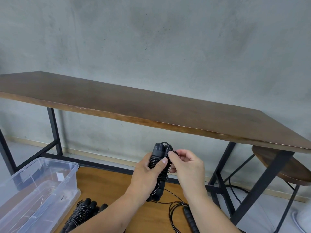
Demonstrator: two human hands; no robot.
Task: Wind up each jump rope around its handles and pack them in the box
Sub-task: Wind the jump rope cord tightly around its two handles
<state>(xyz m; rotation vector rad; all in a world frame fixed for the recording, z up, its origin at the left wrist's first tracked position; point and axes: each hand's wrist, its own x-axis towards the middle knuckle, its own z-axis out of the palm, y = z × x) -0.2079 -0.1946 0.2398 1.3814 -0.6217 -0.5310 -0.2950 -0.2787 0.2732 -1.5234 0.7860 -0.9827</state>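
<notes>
My left hand (148,174) grips a pair of black jump rope handles (159,153) held upright, with thin black cord coiled round them. My right hand (184,163) pinches the cord's end beside the top of the handles. A wound black rope bundle (82,211) lies on the low wooden surface by my left forearm. Another black handle (189,217) with loose loops of cord (174,206) lies below my right wrist. The clear plastic box (67,179) stands at the lower left; I see no ropes in it.
A long dark wooden table (151,105) on a black metal frame (53,130) stands against the grey concrete wall. A round wooden stool (276,162) sits under its right end. A white object (301,221) is on the floor at lower right.
</notes>
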